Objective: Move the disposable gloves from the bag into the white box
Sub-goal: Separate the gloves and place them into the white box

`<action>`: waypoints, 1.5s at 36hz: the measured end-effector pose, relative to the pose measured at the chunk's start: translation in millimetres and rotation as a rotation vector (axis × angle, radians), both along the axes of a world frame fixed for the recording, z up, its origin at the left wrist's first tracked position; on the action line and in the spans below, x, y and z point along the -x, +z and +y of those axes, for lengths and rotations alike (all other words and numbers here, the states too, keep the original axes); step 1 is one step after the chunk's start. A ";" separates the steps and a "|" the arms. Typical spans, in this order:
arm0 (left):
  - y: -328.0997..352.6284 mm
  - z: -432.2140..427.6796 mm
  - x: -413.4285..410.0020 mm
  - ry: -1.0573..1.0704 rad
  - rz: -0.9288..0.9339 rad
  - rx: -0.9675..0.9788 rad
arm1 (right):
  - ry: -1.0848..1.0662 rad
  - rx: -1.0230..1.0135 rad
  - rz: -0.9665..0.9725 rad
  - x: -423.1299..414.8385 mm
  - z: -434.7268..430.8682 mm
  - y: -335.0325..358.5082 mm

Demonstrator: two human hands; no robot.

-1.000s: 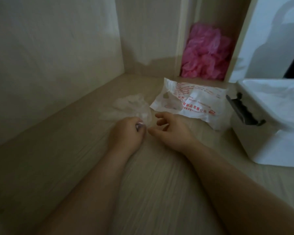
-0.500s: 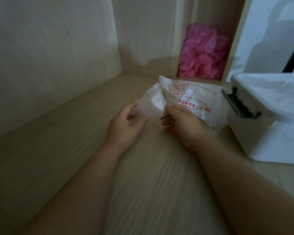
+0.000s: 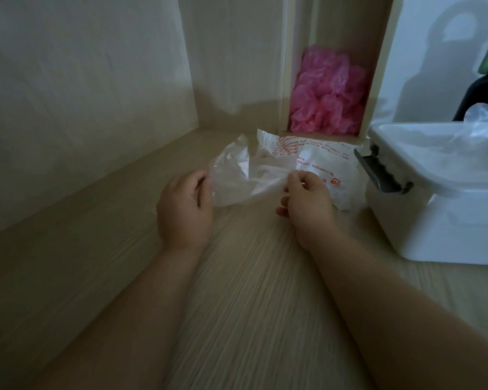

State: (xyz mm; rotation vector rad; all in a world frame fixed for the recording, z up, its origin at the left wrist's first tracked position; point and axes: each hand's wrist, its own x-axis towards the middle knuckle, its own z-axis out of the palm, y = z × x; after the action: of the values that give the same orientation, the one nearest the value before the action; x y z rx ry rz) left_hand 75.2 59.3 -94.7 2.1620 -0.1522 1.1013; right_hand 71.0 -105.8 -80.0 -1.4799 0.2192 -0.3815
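The clear disposable glove (image 3: pixel 237 175) is stretched between both hands, just above the wooden surface (image 3: pixel 237 291) and in front of the printed bag (image 3: pixel 330 161). It looks like thin film: almost weightless, limp, slippery and easily torn, so a light pinch at its edges probably suits it best. The left hand (image 3: pixel 183 206) curls its fingers round the glove's left edge. The right hand (image 3: pixel 307 198) pinches the right edge between thumb and forefinger. The white box (image 3: pixel 434 226) stands near on the right, with clear film showing at its top.
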 end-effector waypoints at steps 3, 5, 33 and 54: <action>1.0 2.7 -1.8 0.013 -0.012 -0.077 | -0.061 -0.131 -0.045 0.9 -2.9 4.4; -0.2 3.4 -3.0 0.001 -0.014 -0.154 | -0.091 -0.174 -0.075 1.5 -3.6 7.0; 5.1 -16.9 13.9 -0.343 0.102 0.104 | 0.257 -0.162 0.017 8.3 6.4 14.5; 11.7 -17.2 15.7 -0.335 0.240 0.417 | 0.159 -0.199 -0.030 6.0 3.6 15.0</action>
State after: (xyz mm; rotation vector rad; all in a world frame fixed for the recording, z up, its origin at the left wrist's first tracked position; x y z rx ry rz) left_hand 59.5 42.1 -83.0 1.7927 -0.1527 0.6132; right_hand 64.9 -102.1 -65.0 -1.2853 0.1104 -0.2459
